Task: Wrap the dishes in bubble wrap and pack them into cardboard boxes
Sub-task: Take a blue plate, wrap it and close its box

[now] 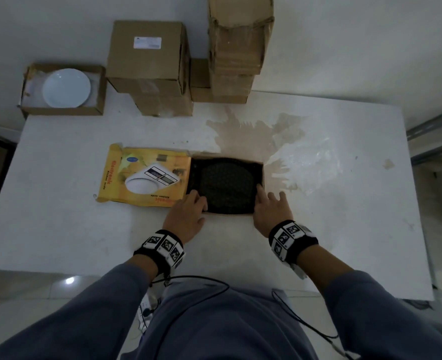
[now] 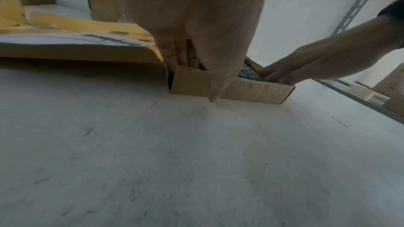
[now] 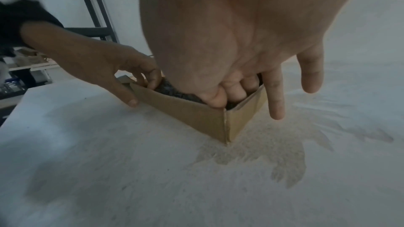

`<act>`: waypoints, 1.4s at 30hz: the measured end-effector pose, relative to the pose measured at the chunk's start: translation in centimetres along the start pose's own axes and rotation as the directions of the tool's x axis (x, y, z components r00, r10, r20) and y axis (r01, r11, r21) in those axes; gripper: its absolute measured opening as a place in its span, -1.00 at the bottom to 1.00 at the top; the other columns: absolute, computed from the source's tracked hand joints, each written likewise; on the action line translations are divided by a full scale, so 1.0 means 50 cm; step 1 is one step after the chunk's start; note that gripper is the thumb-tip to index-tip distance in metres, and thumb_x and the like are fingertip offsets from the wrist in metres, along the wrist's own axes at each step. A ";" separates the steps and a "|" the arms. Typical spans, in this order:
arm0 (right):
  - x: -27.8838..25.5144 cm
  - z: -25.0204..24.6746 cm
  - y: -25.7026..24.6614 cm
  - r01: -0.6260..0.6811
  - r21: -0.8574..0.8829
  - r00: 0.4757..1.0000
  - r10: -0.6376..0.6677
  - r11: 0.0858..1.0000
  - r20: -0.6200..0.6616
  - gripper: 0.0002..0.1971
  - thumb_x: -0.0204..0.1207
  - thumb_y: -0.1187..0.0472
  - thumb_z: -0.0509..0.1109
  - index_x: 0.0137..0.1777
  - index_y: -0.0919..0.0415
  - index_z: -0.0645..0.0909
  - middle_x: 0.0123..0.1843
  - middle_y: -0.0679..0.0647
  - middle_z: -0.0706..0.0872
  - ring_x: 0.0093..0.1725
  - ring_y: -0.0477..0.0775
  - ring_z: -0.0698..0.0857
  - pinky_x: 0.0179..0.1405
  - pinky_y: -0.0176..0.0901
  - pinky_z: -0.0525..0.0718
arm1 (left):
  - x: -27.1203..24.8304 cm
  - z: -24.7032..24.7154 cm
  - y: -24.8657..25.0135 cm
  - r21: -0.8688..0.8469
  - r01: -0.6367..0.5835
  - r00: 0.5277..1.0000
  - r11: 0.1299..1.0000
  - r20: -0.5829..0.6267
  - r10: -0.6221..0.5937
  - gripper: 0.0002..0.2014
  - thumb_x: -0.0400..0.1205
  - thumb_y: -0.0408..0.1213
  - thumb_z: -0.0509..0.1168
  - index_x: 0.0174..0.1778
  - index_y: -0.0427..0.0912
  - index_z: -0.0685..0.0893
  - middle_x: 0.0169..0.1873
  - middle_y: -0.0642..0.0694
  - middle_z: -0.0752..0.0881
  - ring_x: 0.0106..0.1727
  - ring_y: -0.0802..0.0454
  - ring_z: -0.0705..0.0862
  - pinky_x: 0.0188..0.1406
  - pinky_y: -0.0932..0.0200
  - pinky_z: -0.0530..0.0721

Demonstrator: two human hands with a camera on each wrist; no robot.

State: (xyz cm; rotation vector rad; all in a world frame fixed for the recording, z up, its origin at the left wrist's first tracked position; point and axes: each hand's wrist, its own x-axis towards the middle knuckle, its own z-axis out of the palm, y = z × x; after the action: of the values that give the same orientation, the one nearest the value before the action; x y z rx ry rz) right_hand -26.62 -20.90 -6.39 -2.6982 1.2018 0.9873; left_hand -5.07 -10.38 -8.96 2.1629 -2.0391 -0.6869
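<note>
A shallow cardboard box sits mid-table, its yellow printed lid folded flat to the left. Inside lies a round dish in dark bubble wrap. My left hand grips the near-left corner, fingers curled inside the wall, thumb outside on the front. My right hand is at the near-right corner. Its thumb and first fingers are tucked inside on the wrap's edge, while the other fingers hang outside over the table.
At the back left an open box holds a white plate. Closed cardboard boxes and a taller stack stand behind. A brown stain marks the white table. Metal shelving stands to the right.
</note>
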 end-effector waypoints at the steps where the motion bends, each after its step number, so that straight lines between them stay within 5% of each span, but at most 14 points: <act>1: 0.000 0.000 0.000 0.005 -0.007 1.000 -0.005 1.000 0.010 -0.50 0.69 0.15 0.04 0.61 0.21 0.36 0.75 0.25 -0.03 0.48 0.27 0.39 0.52 0.32 0.23 | -0.001 0.002 0.001 0.003 -0.001 1.000 1.000 -0.009 0.001 -0.72 0.42 -0.33 0.48 0.01 -0.15 0.60 0.02 -0.14 0.53 -0.10 -0.12 0.60 -0.22 0.05 0.53; 4: 0.001 -0.006 0.007 0.024 -0.014 1.000 -0.024 1.000 0.020 -0.52 0.70 0.13 0.04 0.60 0.19 0.38 0.75 0.24 0.00 0.50 0.25 0.38 0.52 0.34 0.22 | -0.001 0.003 0.001 -0.018 0.015 0.999 1.000 -0.038 -0.016 -0.78 0.46 -0.39 0.44 0.00 -0.17 0.64 0.02 -0.15 0.56 -0.17 -0.13 0.62 -0.28 0.05 0.52; 9: -0.016 -0.017 0.011 0.029 0.005 0.990 -0.028 1.000 -0.137 -0.59 0.71 0.02 0.05 0.34 0.15 0.62 0.54 0.17 0.44 0.34 0.20 0.53 0.43 0.27 0.31 | -0.004 0.007 0.000 -0.097 0.008 0.996 0.995 -0.090 -0.017 -0.82 0.48 -0.48 0.41 -0.04 -0.20 0.67 -0.02 -0.17 0.57 -0.18 -0.15 0.63 -0.32 -0.01 0.63; 13: -0.017 0.001 0.006 0.033 0.065 0.999 -0.033 0.997 -0.004 -0.38 0.69 -0.20 -0.08 0.55 0.15 0.46 0.73 0.14 0.15 0.48 0.22 0.44 0.46 0.31 0.24 | -0.005 0.011 0.001 -0.113 0.017 0.991 0.993 -0.129 -0.031 -0.83 0.47 -0.50 0.42 -0.08 -0.20 0.68 -0.05 -0.16 0.58 -0.17 -0.14 0.64 -0.33 -0.03 0.65; 17: -0.011 0.006 0.014 0.065 0.065 0.997 -0.068 0.996 0.033 -0.31 0.68 -0.28 -0.08 0.58 0.18 0.41 0.73 0.14 0.13 0.46 0.23 0.44 0.38 0.24 0.33 | -0.003 0.013 0.004 -0.115 0.040 0.990 0.993 -0.131 -0.055 -0.82 0.46 -0.56 0.42 -0.11 -0.22 0.69 -0.10 -0.17 0.61 -0.18 -0.15 0.64 -0.36 -0.06 0.66; 21: -0.014 -0.013 0.029 0.142 0.131 0.973 -0.114 0.981 -0.199 -0.46 0.67 -0.24 0.01 0.13 0.11 0.69 0.22 0.07 0.65 0.16 0.16 0.61 0.15 0.10 0.44 | -0.008 0.001 -0.017 -0.060 0.026 0.992 0.998 -0.123 -0.033 -0.74 0.34 -0.69 0.42 -0.24 -0.24 0.74 -0.23 -0.17 0.63 -0.22 -0.22 0.67 -0.41 -0.04 0.65; 23: -0.011 -0.020 0.024 0.167 0.222 0.949 -0.096 0.961 -0.300 -0.60 0.65 -0.14 0.13 0.01 0.12 0.68 0.03 0.06 0.69 0.08 0.15 0.64 0.08 0.05 0.48 | -0.024 -0.016 -0.039 0.032 0.005 0.986 0.999 -0.166 0.000 -0.74 0.27 -0.65 0.50 -0.31 -0.19 0.79 -0.27 -0.15 0.64 -0.23 -0.21 0.67 -0.34 -0.01 0.61; 25: -0.005 -0.021 0.014 0.172 0.333 0.926 -0.037 0.927 -0.376 -0.71 0.55 -0.01 0.30 0.08 0.16 0.68 0.08 0.09 0.67 0.10 0.18 0.63 0.05 0.05 0.53 | -0.046 -0.034 -0.063 0.098 0.070 0.967 0.993 -0.250 -0.043 -0.78 0.29 -0.53 0.56 -0.32 -0.11 0.82 -0.24 -0.13 0.62 -0.19 -0.21 0.64 -0.25 -0.02 0.51; 28: 0.014 -0.022 -0.009 0.133 0.494 0.944 0.042 0.859 -0.327 -0.50 0.50 0.09 0.37 0.45 0.17 0.49 0.36 0.16 0.55 0.25 0.26 0.57 0.15 0.12 0.57 | -0.083 -0.042 -0.084 -0.159 0.316 0.874 0.935 -0.335 -0.352 -0.74 0.44 -0.44 0.50 -0.02 -0.07 0.75 -0.09 -0.13 0.59 -0.14 -0.16 0.65 -0.26 0.02 0.59; 31: 0.037 -0.027 -0.031 0.101 0.623 0.987 -0.001 0.776 -0.159 -0.34 0.56 0.13 0.35 0.64 0.16 0.22 0.44 0.20 0.45 0.38 0.32 0.48 0.27 0.14 0.56 | -0.097 -0.034 -0.061 -0.646 0.510 0.709 0.569 -0.059 -0.702 -0.55 0.58 -0.28 0.44 0.35 -0.02 0.46 0.00 -0.11 0.65 0.03 -0.14 0.69 -0.11 0.08 0.61; 33: 0.043 -0.025 -0.043 0.111 0.656 0.991 -0.036 0.747 -0.127 -0.31 0.51 0.15 0.40 0.62 0.14 0.24 0.39 0.20 0.46 0.37 0.32 0.48 0.27 0.10 0.56 | -0.092 -0.022 -0.040 -0.749 0.509 0.693 0.423 0.066 -0.718 -0.30 0.56 -0.22 0.49 0.57 -0.06 0.30 0.14 -0.16 0.68 0.19 -0.16 0.68 0.03 0.15 0.57; 36: 0.034 -0.015 -0.070 0.167 0.652 0.986 -0.125 0.740 -0.110 -0.16 0.39 0.11 0.51 0.64 0.08 0.18 0.33 0.17 0.46 0.31 0.31 0.53 0.23 0.15 0.61 | -0.094 -0.006 -0.039 -0.730 0.507 0.699 0.459 0.037 -0.714 -0.14 0.47 -0.29 0.56 0.63 -0.09 0.24 0.32 -0.21 0.62 0.34 -0.20 0.62 0.30 0.03 0.57; 40: 0.012 0.002 -0.117 0.205 0.653 0.978 -0.185 0.729 -0.101 -0.12 0.32 0.04 0.57 0.58 0.12 0.18 0.38 0.15 0.40 0.30 0.27 0.53 0.16 0.17 0.64 | -0.139 0.024 -0.075 -0.619 0.515 0.756 0.593 0.001 -0.655 0.00 0.40 -0.33 0.57 0.68 -0.06 0.13 0.38 -0.25 0.51 0.36 -0.22 0.54 0.32 -0.17 0.57; 42: 0.005 0.004 -0.133 0.226 0.646 0.972 -0.214 0.729 -0.098 -0.14 0.31 0.05 0.57 0.54 0.13 0.19 0.36 0.14 0.39 0.27 0.26 0.54 0.08 0.15 0.66 | -0.165 0.037 -0.083 -0.633 0.505 0.756 0.587 -0.004 -0.655 0.07 0.40 -0.33 0.59 0.71 -0.08 0.04 0.47 -0.22 0.47 0.40 -0.21 0.52 0.36 -0.19 0.55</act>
State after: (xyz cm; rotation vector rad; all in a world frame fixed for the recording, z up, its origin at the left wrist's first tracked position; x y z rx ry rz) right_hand -22.09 -16.38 -8.16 -2.2004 0.9514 0.3920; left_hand -2.00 -1.53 -9.99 2.3119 -0.7572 -0.9135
